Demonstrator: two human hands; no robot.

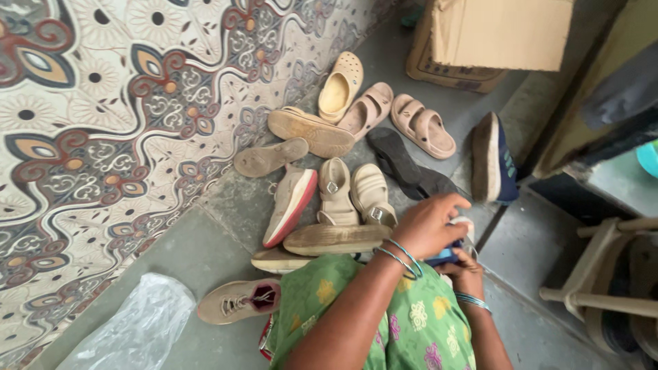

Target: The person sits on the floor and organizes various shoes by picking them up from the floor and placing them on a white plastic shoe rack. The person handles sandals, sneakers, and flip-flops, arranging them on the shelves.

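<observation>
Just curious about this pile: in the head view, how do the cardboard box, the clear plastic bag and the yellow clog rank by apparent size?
1. cardboard box, though cropped
2. clear plastic bag, nearer the camera, so unsure
3. yellow clog

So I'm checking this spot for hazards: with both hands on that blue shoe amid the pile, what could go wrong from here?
1. Both the left hand and right hand are on the blue shoe, so neither is free to steady the person.
2. The navy shoe stands on its side and may topple.
3. The clear plastic bag lies loose on the floor and could be slippery underfoot.
</observation>
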